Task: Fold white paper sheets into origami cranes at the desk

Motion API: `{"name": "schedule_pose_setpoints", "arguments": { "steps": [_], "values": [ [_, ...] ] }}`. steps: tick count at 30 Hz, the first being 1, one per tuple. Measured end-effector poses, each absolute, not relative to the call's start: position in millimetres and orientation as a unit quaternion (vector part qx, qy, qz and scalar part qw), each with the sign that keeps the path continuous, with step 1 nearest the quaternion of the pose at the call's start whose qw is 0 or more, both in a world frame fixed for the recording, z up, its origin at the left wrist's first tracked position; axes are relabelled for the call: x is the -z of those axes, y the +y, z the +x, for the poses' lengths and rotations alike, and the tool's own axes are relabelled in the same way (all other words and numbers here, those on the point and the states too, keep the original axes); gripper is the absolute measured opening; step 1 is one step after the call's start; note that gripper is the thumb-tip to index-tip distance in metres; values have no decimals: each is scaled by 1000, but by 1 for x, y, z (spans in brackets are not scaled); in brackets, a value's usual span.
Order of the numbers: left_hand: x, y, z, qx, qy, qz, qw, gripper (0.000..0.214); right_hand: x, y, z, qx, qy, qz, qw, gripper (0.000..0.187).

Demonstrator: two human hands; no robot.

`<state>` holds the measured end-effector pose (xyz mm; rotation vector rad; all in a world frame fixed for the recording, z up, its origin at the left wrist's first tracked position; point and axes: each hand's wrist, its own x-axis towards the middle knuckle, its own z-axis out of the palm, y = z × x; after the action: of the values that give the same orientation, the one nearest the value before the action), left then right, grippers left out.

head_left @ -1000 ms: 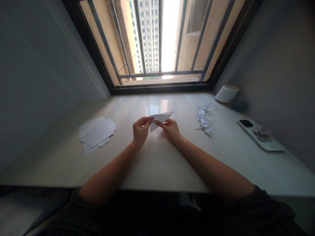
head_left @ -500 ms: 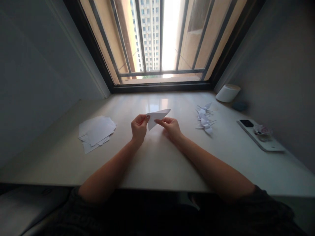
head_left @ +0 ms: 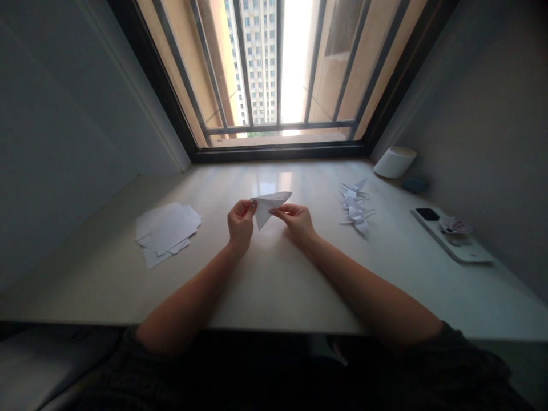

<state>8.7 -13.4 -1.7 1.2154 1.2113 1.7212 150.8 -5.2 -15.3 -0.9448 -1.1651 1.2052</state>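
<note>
Fingertips (head_left: 253,205) of both hands pinch a folded white paper triangle (head_left: 269,204): the left hand (head_left: 241,224) closes on its left corner, and the right hand (head_left: 297,222) grips its lower edge, holding it over the middle of a pale desk (head_left: 274,291). Well left of the hands lies a loose stack of white paper sheets (head_left: 168,235). To the right sits a cluster of folded paper cranes (head_left: 355,208), and beyond them a white phone (head_left: 454,242) and a white cylinder (head_left: 394,162).
</note>
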Motion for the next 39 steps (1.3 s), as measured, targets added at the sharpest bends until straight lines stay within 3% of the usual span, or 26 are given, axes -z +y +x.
{"name": "schedule_pose_setpoints", "arguments": {
  "steps": [14, 21, 28, 33, 39],
  "values": [
    [3, -10, 1, -629, 449, 536, 339, 29, 17, -7, 152, -504, -527, -418, 542, 35],
    [-8, -16, 5, -605, 421, 522, 429, 30, 20, -4, 153, -526, -506, -386, 564, 23],
    [-5, -13, 5, -556, 421, 512, 502, 60, 19, -4, 155, -495, -492, -423, 578, 26],
    [6, -11, 0, -496, 441, 578, 475, 40, 16, -4, 156, -493, -480, -426, 588, 28],
    [1, -14, -1, -447, 476, 588, 478, 38, 17, -4, 157, -506, -479, -424, 579, 32]
  ]
}}
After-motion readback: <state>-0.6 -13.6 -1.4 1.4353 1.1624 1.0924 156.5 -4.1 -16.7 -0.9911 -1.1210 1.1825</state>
